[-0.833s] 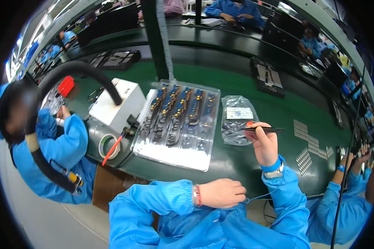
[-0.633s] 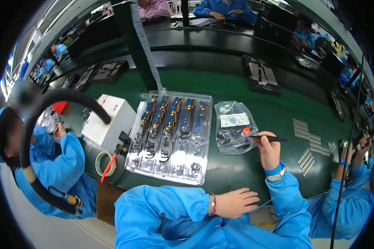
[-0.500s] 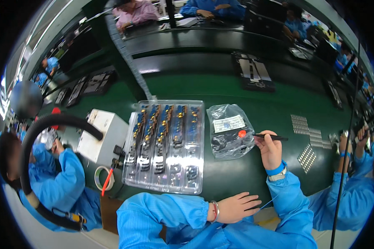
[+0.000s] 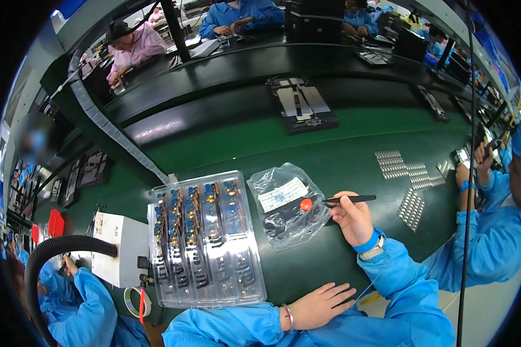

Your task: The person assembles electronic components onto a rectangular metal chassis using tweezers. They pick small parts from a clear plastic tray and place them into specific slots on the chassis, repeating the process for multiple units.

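Observation:
Black tweezers [image 4: 360,198] are pinched between the thumb and fingers of my right hand [image 4: 354,222], their thin end toward a clear plastic bag [image 4: 295,232]. Inside or on the bag are dark contents, a white label [image 4: 283,195] and a round red-orange spot [image 4: 305,204]. My left hand [image 4: 317,307] rests at the table's near edge, fingers stretched and spread, holding nothing. Left of the bag stands a clear compartment tray [image 4: 257,272] with rows of small blue, gold and black flex parts [image 4: 194,231].
A white box [image 4: 111,267] with a black hose [image 4: 69,244] and a tape roll [image 4: 128,299] stand left of the tray. Sheets of small silver pieces [image 4: 411,209] lie at right. A dark device panel [image 4: 301,104] lies farther back. Co-workers in blue sit on both sides.
The whole view has swung, so the tray, bag and table sit lower and farther left in the picture. My right hand keeps the tweezers beside the bag; my left hand stays spread.

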### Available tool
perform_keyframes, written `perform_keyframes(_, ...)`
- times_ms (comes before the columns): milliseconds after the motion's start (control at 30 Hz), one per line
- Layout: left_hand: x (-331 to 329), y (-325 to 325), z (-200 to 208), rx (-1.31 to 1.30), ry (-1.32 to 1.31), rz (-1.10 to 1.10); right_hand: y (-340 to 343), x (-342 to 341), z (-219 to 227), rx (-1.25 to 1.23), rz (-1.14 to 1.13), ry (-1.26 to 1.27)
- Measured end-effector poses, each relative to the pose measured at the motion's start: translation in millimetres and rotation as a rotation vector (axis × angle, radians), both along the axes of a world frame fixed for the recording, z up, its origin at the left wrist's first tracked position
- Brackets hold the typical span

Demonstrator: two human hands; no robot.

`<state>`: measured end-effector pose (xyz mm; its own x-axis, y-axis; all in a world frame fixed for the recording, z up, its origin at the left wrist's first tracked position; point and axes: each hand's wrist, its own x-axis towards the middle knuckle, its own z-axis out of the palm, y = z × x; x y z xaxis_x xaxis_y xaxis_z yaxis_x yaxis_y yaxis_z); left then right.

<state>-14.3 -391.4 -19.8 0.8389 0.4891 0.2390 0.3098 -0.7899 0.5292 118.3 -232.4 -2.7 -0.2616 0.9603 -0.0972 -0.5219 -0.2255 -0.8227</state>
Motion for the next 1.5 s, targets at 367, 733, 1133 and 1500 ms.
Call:
perform_keyframes(367,-0.2,-1.7,-3.1,-0.01,-0.015,0.001,-2.6,-2.3,1.6,0.071,-0.009,-0.094)
perform_keyframes(733,-0.1,-2.0,-4.3,-0.004,0.027,-0.015,-3.5,-0.9,0.8,0.067,-0.006,-0.084)
perform_keyframes(1133,0.7,-1.3,-3.6,-0.015,0.041,-0.025,-4.1,-0.3,1.2,0.099,-0.006,-0.098)
perform_keyframes(1500,1.0,-1.1,-4.0,0.007,0.015,-0.011,-4.2,-0.9,1.8,0.107,-0.026,-0.117)
